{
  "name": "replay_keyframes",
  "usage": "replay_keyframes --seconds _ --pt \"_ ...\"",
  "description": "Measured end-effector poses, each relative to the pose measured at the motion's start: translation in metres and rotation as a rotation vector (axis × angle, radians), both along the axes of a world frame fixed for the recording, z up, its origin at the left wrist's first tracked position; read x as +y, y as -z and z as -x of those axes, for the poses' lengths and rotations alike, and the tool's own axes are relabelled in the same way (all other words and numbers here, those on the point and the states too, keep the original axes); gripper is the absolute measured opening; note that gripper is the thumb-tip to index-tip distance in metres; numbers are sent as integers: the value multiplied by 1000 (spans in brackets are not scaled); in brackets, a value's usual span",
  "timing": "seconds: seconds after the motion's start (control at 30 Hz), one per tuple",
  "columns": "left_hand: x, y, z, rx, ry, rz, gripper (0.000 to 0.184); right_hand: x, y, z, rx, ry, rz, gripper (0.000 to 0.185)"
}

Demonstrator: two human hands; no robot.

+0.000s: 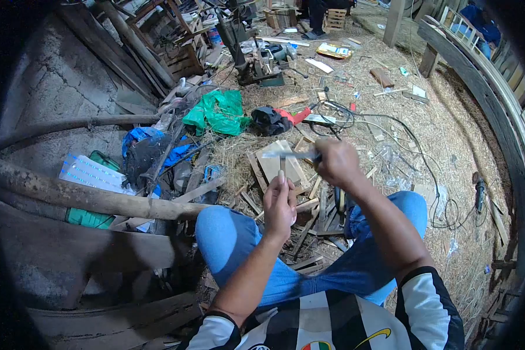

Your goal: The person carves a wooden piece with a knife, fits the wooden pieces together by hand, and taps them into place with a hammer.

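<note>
My right hand is closed around the handle of a flat metal blade, which points left and is smeared by motion. My left hand pinches a thin wooden stick upright, its top meeting the blade. Whether the blade cuts into the stick or only touches it, I cannot tell. Behind and below both hands lies a pale wooden board among wood offcuts. My two knees in jeans flank the hands.
A green plastic bag and a red-and-black item lie ahead. Black cable runs right to a power tool. A thick pole crosses the left; a long beam edges the right. Another person is at the far right.
</note>
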State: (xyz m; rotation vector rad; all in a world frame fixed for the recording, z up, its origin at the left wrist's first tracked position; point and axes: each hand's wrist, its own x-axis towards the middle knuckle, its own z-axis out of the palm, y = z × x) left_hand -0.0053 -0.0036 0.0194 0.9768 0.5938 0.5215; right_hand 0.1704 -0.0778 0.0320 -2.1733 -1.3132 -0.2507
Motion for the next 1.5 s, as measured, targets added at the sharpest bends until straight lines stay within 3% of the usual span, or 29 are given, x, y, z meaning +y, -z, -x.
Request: replay_keyframes --seconds 0.13,0.43,0.53,0.63,0.7,0.97,1.1,1.23,1.33,1.5 --pt "1 10 1 26 -32 -42 29 7 -5 20 -21 -83 9 11" --pt "0 10 -6 114 -41 -116 30 6 -10 6 10 86 237 17" --pt "-1 10 -4 57 -59 -8 30 8 -2 -8 85 121 269 19" --pt "-1 14 5 4 -35 -173 29 -4 12 -39 112 329 271 20" --pt "2 10 6 -14 -52 -40 28 -9 2 -43 37 334 229 19" --pt "1 6 1 6 -89 -85 29 1 -5 1 -16 -11 33 15" --pt "9 4 3 62 -95 -134 30 7 1 -3 50 85 119 18" --pt "42 3 -8 156 -56 267 26 5 10 -14 179 118 108 23" --pt "64 11 -24 177 -62 372 27 6 14 -12 265 88 130 23" --pt "106 19 -35 158 26 187 21 12 19 -14 415 21 26 25"
